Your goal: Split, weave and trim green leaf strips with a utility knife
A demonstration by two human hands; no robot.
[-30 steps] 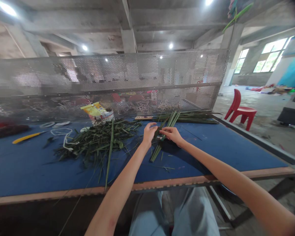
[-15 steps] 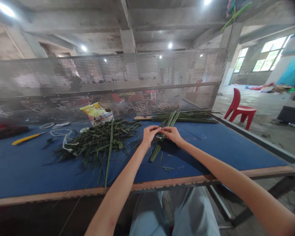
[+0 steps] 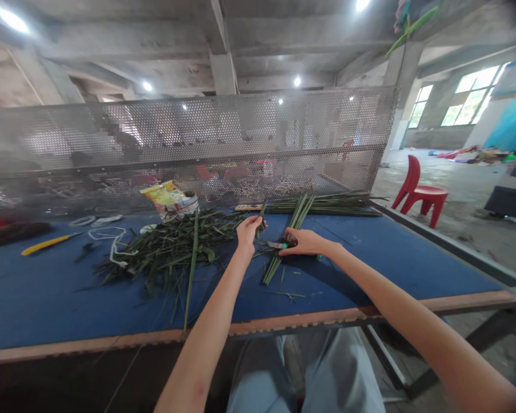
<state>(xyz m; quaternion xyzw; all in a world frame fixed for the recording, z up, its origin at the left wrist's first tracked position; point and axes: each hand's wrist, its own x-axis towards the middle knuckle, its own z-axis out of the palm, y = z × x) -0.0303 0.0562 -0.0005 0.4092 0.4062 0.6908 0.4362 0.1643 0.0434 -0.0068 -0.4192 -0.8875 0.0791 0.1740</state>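
My left hand (image 3: 249, 232) pinches a short green leaf strip (image 3: 262, 213) above the table. To its right, my right hand (image 3: 303, 242) is closed around scissors (image 3: 277, 245) with teal on the handle. Their metal blades point left, towards my left hand, and the fingers cover most of the handle. Under and behind the right hand, a bundle of long green leaf strips (image 3: 301, 211) lies slanted on the blue table. Its near end (image 3: 272, 272) shows below the hand. Small green scraps (image 3: 290, 296) are scattered closer to me.
A heap of cut leaves (image 3: 167, 244) spreads on the left, by a tub (image 3: 178, 207) with a yellow packet. Further left lie white cord (image 3: 117, 244) and a yellow-handled knife (image 3: 47, 244). More long strips (image 3: 327, 205) lie along the perforated metal screen (image 3: 241, 132).
My hands were together over the leaf bundle. The left has drawn away leftwards with a leaf strip; the right has come down slightly and taken hold of the scissors.
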